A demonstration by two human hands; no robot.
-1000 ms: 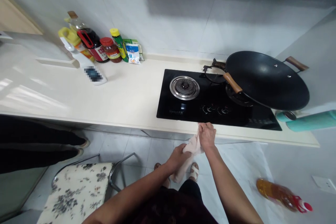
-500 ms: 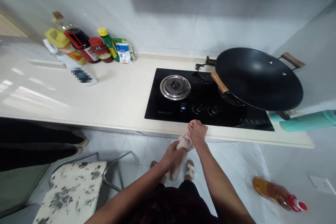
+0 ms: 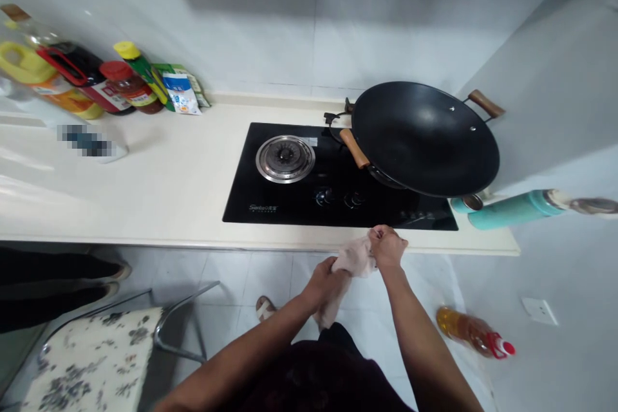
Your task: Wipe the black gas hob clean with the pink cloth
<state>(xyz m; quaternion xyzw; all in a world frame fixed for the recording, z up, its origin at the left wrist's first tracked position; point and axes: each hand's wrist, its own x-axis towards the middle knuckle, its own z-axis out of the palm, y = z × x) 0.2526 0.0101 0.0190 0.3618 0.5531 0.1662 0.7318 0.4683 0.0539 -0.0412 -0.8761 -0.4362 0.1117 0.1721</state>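
A pale pinkish cloth (image 3: pixel 356 257) is stretched between my two hands, just in front of the counter edge. My left hand (image 3: pixel 327 283) is closed around its lower left part, and more of the cloth hangs below that hand. Closer to the counter, my right hand (image 3: pixel 387 247) grips the other end, fingers curled and pinched. Beyond the hands lies the black gas cooktop (image 3: pixel 299 203) with one bare burner (image 3: pixel 285 159). A large black wok (image 3: pixel 425 135) with wooden handles rests over the right burner.
Sauce bottles (image 3: pixel 87 74), a red-lidded jar (image 3: pixel 132 87) and seasoning packets (image 3: pixel 182 93) line the wall. A teal thermos (image 3: pixel 514 209) lies on the right. An oil bottle (image 3: pixel 473 331) is on the floor. A floral-covered chair (image 3: pixel 103 347) and another person's legs (image 3: pixel 53 290) are at left.
My hands have moved apart, so more cloth shows spread between them. The view has shifted right, and one of my feet has stepped, with only one sandal showing now.
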